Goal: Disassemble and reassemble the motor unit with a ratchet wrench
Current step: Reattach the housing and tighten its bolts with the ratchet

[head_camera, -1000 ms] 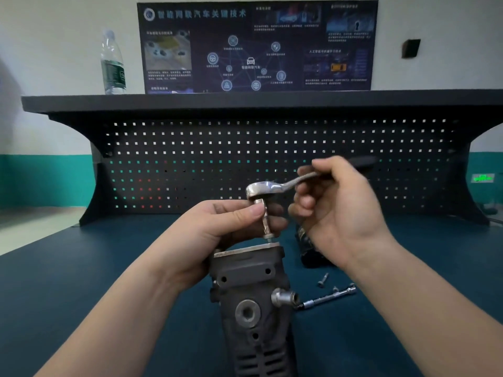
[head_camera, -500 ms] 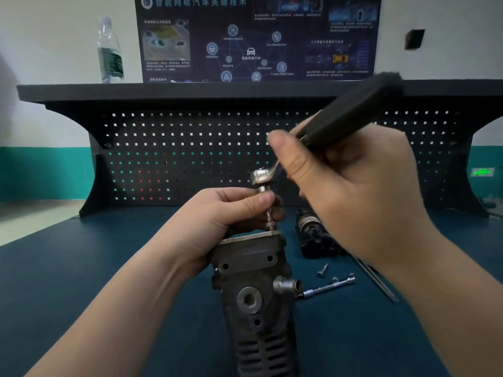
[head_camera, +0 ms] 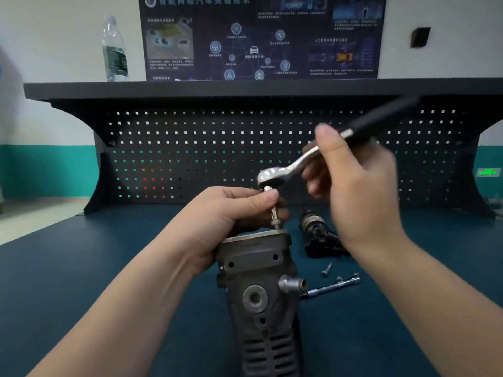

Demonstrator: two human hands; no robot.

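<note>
A dark grey motor housing (head_camera: 258,295) stands upright on the blue bench, its flat top plate facing up. My left hand (head_camera: 226,221) curls behind that top end, thumb and fingers pinching the socket bit (head_camera: 274,213) that stands upright on the plate's right corner. The chrome ratchet wrench (head_camera: 288,170) sits on the bit, its black handle reaching up to the right. My right hand (head_camera: 353,191) grips the wrench where the chrome shank meets the handle and is blurred by motion.
A second dark motor part (head_camera: 315,235) lies behind my right wrist. A loose bolt (head_camera: 326,269) and a long extension bar (head_camera: 332,287) lie right of the housing. A water bottle (head_camera: 114,50) stands on the shelf above the black pegboard (head_camera: 190,148).
The wrench handle swung toward me and then back out to the right around the bit. My left hand has kept its hold on the bit and housing.
</note>
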